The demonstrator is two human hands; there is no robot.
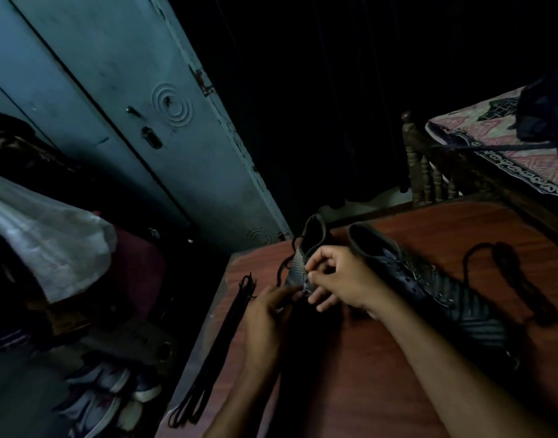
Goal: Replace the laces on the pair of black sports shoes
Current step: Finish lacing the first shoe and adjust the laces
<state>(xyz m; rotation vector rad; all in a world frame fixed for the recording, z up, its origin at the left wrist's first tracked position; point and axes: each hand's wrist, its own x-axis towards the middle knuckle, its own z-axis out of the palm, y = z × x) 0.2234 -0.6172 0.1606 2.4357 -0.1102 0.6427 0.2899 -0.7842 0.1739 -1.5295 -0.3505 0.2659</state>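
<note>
Two bare forearms reach in from the lower edge over a reddish-brown table (382, 358). The left hand (271, 306) is in shadow, fingers curled toward the shoe in front of it, its fingertips meeting a thin black lace (285, 267) at the shoe's side; the grip looks like a pinch on that lace, though the dark blurs the detail. The right hand (337, 276) lies over the same shoe, thumb and forefinger pressed together at the eyelet row, the other fingers bent loosely below.

The near shoe (306, 254) is black with a grey ribbed panel, its collar pointing away from the person, and it sits between and under both hands. The lace loops out from its left side.

Just right of the right wrist lies the second black shoe (429, 279), on the table, unlaced, untouched. Farther right a loose dark lace (511, 276) curls on the table. A bundle of long black laces (214, 352) hangs along the table's left edge.

Beyond stand a blue-grey metal cupboard (129, 105) and a bed (499, 147) with a patterned cover.
</note>
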